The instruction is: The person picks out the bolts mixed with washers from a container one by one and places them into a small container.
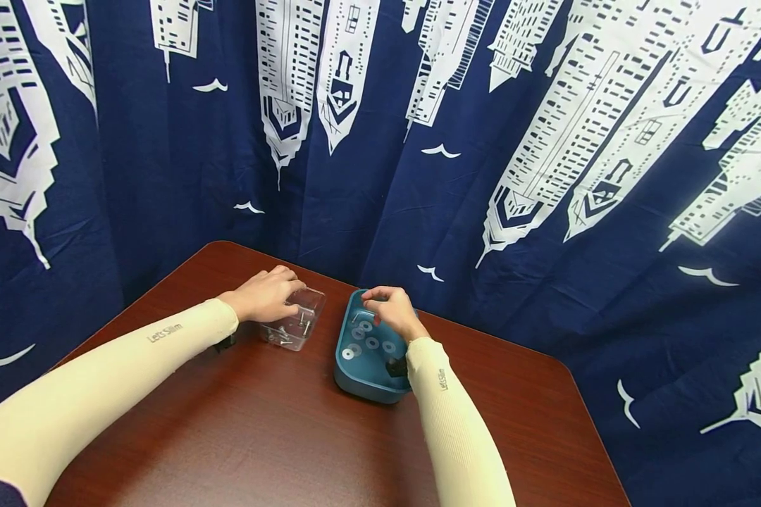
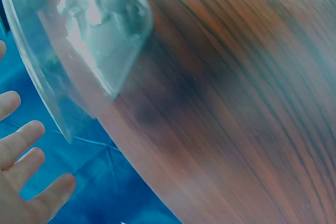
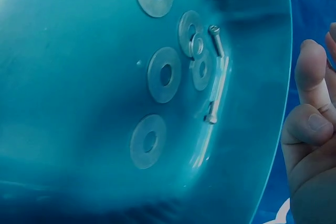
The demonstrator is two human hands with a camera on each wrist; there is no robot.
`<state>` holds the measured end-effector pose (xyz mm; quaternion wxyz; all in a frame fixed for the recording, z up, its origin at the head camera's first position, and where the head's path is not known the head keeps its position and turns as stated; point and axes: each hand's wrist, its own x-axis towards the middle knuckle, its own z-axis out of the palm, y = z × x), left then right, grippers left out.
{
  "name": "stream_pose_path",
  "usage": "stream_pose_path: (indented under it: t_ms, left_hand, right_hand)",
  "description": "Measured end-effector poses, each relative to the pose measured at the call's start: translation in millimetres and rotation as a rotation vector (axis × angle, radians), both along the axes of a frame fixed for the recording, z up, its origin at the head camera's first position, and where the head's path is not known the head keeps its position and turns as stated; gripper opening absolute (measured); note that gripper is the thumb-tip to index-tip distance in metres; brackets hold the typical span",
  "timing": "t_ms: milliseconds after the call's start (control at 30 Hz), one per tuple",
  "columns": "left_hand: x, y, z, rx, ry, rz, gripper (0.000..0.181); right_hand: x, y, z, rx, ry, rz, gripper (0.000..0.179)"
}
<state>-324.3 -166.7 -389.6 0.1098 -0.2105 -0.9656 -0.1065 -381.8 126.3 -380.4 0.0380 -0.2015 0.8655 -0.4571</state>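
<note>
My left hand [image 1: 268, 294] is over a clear plastic box [image 1: 318, 301], its fingers stretched toward the far side. Several small metal screws [image 1: 283, 336] lie inside the box. In the left wrist view, spread fingers [image 2: 23, 139] show beside the box's wall, holding nothing. My right hand [image 1: 394, 311] hovers above the far end of a blue tray [image 1: 368, 389], its fingers loosely bent with nothing visible between them. Several flat round washers [image 3: 164, 74] are scattered on the tray's floor. Close to the washers, a small bolt [image 3: 216, 38] lies near the tray's wall.
Both containers stand on a reddish-brown wooden table [image 1: 260, 436], the box left of the tray. A dark blue curtain [image 1: 380, 211] with white building prints hangs right behind the table's far edge. A black wrist camera [image 1: 396, 367] overlaps the tray's right side.
</note>
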Motion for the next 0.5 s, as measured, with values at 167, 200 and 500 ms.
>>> stream_pose_path:
  t_ms: [167, 200, 500]
  left_hand:
    - [-1.3, 13.6, 3.8, 0.006, -0.008, -0.012, 0.049]
    - [-1.7, 16.3, 4.4, 0.007, -0.009, -0.015, 0.049]
    - [-3.3, 39.1, 12.9, -0.011, -0.038, -0.045, 0.048]
  right_hand:
    - [-2.9, 6.5, -8.6, -0.014, -0.002, -0.034, 0.018]
    - [-3.5, 7.7, -10.2, -0.017, -0.007, -0.038, 0.019]
    - [-5.0, 15.0, -16.4, 0.001, -0.018, -0.097, 0.022]
